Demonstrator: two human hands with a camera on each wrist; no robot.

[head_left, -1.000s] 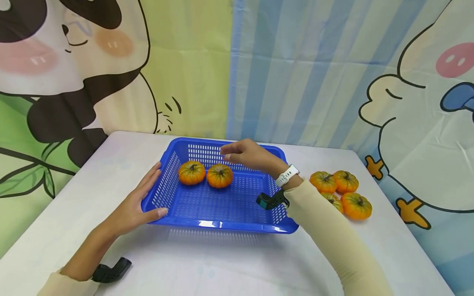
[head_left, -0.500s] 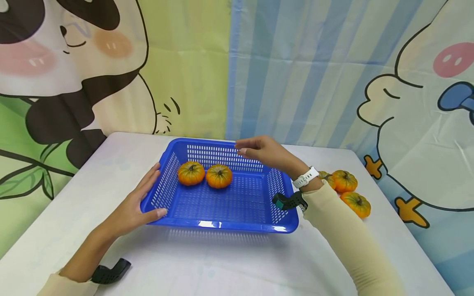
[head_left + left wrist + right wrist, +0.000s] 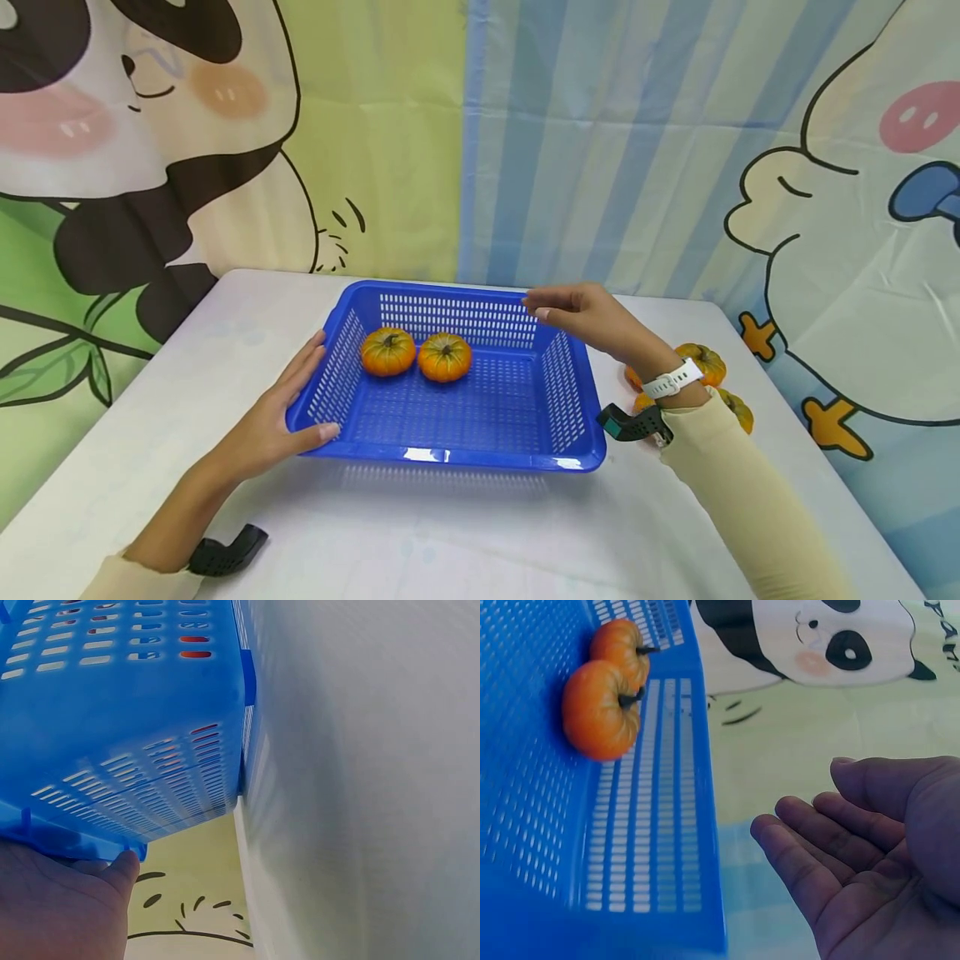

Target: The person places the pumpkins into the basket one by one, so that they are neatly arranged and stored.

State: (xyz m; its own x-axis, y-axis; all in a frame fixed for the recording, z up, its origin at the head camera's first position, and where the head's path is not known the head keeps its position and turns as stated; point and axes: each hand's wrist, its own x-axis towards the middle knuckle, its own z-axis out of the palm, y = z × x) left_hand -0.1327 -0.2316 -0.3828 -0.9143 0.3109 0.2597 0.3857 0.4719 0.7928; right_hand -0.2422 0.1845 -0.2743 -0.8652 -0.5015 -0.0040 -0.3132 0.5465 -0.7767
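Note:
A blue plastic basket with slotted sides stands on the table, with two small orange pumpkins, a left one and a right one, towards its back left. My left hand rests against the basket's left side, fingers extended along it and the thumb on the front rim. Above the back right corner, my right hand hovers with nothing in it. The right wrist view shows that palm bare, fingers slightly bent and thumb apart from them.
Right of the basket, several more pumpkins sit on the white table, partly hidden behind the right wrist. A printed cloth with cartoon animals hangs behind the table.
My right hand has moved to the right, from over the basket's middle to its back right corner. The left hand, basket and its two pumpkins stay put.

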